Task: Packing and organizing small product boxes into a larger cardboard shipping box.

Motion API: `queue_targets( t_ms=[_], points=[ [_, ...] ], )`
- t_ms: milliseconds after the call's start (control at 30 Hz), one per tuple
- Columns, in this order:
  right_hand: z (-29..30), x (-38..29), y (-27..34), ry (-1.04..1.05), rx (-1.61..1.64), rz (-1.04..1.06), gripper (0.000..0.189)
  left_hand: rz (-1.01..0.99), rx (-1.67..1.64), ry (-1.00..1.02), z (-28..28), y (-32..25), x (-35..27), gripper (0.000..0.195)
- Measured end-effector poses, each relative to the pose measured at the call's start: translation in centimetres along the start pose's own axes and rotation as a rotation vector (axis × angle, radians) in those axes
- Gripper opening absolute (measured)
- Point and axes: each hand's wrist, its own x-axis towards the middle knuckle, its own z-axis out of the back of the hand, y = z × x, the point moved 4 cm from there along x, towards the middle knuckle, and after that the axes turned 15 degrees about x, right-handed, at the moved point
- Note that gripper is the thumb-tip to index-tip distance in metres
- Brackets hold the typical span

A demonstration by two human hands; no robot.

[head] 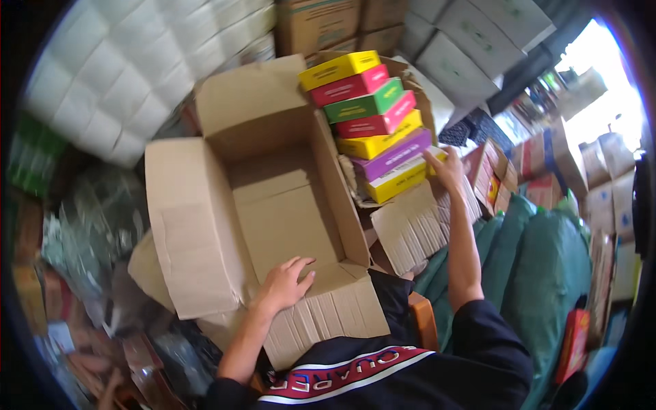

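Note:
An open, empty cardboard carton (277, 215) stands before me with its flaps folded outward. My left hand (288, 283) hovers at its near edge, over the near flap, fingers apart and holding nothing. To the carton's right, a leaning stack of small flat boxes rises in yellow, red, green and purple. The purple box (394, 151) sits low in it, above a white and yellow box (397, 187). My right hand (447, 168) is at the right end of these lower boxes; whether its fingers grip one is unclear. The stack stands in a second carton (412, 84), partly hidden.
Tall green sacks (543, 256) stand at right, near an orange chair part (424, 320). White wrapped packs (123, 77) and brown cartons (318, 25) line the back. Clear plastic bags (102, 215) lie at left. Another person's hand (114, 382) shows at lower left.

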Motion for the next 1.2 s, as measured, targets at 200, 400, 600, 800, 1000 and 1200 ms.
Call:
queue_targets(
  t_ms=[200, 400, 600, 800, 1000, 1200],
  points=[
    [-0.8, -8.6, 4.7, -0.252, 0.197, 0.193, 0.051, 0.044, -0.058, 0.08, -0.2, 1.2, -0.5, 0.039],
    [1.6, -13.0, 8.2, -0.426, 0.718, 0.044, 0.056, -0.002, -0.078, 0.011, 2.2, -2.2, 1.6, 0.038],
    [8.3, -15.4, 9.3, -0.72, 0.684, 0.246, 0.061, 0.033, -0.681, -0.079, 0.9, -0.6, 1.6, 0.037],
    [13.3, -14.0, 11.9, -0.39, 1.343, 0.06, 0.04, -0.025, -1.149, 0.089, 0.5, -0.6, 2.3, 0.056],
    [1.9, -15.8, 12.7, 0.192, 1.149, 0.139, 0.06, -0.118, -1.589, 0.095, 0.9, -1.5, 2.2, 0.089],
    [-13.4, -17.3, 19.3, 0.635, 1.36, -0.5, 0.054, 0.108, -1.241, -0.464, 2.3, 1.5, 1.0, 0.081]
  ],
)
